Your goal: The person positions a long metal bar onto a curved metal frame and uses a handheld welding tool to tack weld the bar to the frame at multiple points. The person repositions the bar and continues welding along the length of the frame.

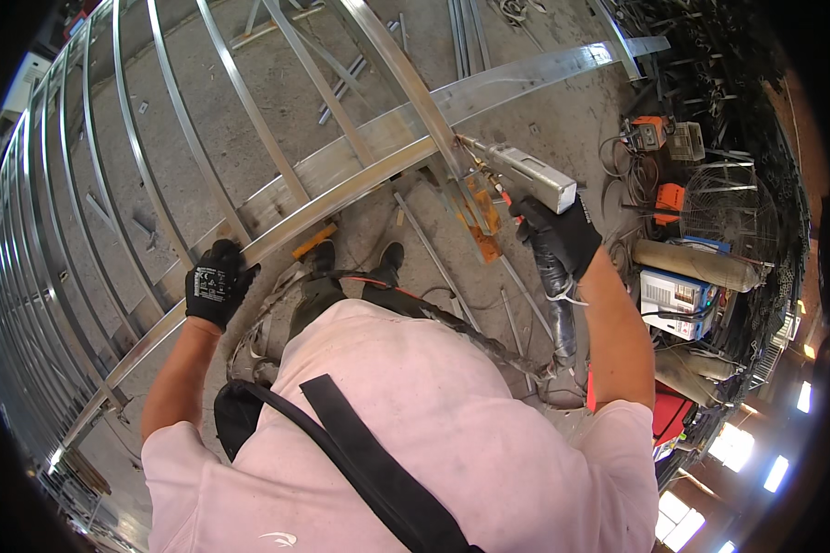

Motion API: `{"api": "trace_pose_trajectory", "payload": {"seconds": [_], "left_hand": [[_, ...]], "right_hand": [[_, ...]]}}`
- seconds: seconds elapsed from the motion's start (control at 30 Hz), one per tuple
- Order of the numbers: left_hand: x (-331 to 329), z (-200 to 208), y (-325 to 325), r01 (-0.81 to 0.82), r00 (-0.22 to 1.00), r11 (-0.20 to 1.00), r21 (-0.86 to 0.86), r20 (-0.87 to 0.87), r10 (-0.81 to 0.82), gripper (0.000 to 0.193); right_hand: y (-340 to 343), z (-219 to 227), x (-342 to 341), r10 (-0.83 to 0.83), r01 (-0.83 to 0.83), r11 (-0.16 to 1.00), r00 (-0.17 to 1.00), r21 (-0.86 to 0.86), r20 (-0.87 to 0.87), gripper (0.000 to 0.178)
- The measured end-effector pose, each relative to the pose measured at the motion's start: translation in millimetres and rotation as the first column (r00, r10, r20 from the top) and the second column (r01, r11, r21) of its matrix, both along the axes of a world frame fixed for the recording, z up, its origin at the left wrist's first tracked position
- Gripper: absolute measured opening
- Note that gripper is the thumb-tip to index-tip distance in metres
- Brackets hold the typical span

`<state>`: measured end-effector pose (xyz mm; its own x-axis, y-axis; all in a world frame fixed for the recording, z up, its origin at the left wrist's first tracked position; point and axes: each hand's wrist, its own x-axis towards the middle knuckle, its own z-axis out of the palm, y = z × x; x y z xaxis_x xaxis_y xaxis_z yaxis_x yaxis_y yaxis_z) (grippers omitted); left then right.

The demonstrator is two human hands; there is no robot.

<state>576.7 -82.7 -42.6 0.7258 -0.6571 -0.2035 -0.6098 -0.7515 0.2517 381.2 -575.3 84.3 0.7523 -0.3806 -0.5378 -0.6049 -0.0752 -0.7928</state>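
Observation:
My left hand (217, 284), in a black glove, rests on the near rail of a long silver metal frame (341, 186) with many parallel bars. Its fingers lie over the rail where a bar meets it. In my right hand (563, 241), also gloved in black, is a welding torch (531, 173) with a silver box-shaped body. My fingers are wrapped round its grip, partly hidden. The torch's thin tip points left at the frame's near right corner, close to the metal; whether it touches I cannot tell. A thick black-wrapped cable (555, 309) hangs below my right hand.
Under the corner stands an orange metal support (482, 221). Loose metal bars (438, 253) lie on the concrete floor near my feet. A wide flat beam (535, 78) runs beneath the frame. To the right are a gas cylinder (696, 263), a fan (724, 207) and a white-and-blue machine (673, 300).

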Motion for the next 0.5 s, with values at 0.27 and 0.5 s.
{"api": "trace_pose_trajectory", "payload": {"seconds": [0.27,0.5], "left_hand": [[0.3,0.5,-0.4,-0.001,1.0,1.0,-0.006,-0.007,0.001,0.035],[-0.1,0.6,-2.1,0.009,0.999,1.0,-0.011,0.032,-0.009,0.035]], "right_hand": [[16.9,7.7,-14.6,-0.016,0.019,0.998,0.999,-0.063,0.05,0.046],[45.4,12.7,-31.5,-0.014,0.019,0.995,0.998,-0.093,0.054,0.061]]}}
